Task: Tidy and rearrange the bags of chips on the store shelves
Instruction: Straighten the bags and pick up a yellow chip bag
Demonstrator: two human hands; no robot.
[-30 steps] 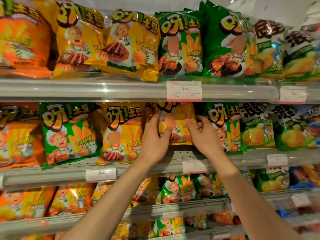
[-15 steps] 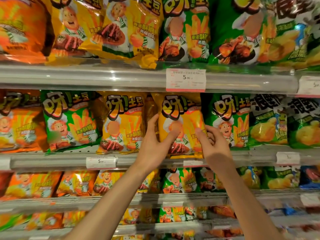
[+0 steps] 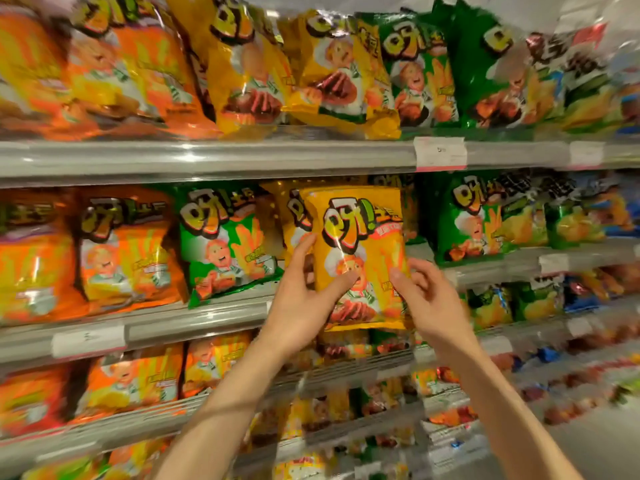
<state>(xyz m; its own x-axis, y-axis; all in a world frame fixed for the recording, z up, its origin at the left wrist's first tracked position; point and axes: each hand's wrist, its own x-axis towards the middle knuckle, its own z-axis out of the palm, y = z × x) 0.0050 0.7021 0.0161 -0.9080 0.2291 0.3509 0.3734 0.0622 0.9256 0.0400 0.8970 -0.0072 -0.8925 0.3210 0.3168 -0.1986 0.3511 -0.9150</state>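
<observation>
**Yellow bag held in front of the middle shelf**

A green bag (image 3: pixel 228 244) stands on the middle shelf (image 3: pixel 194 322). Just to its right, the left hand (image 3: pixel 304 299) grips the yellow bag (image 3: pixel 360 258) by its left edge, upright before the shelf, while the right hand (image 3: pixel 429 299) pinches its lower right side

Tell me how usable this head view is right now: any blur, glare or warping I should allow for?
Head view: strong motion blur at the edges, the price tag unreadable; sharpest at the centre, where the left hand and right hand hold the yellow bag; glare streaks on the glossy bags and the shelf rail; wide-angle bowing tilts the shelves.
</observation>
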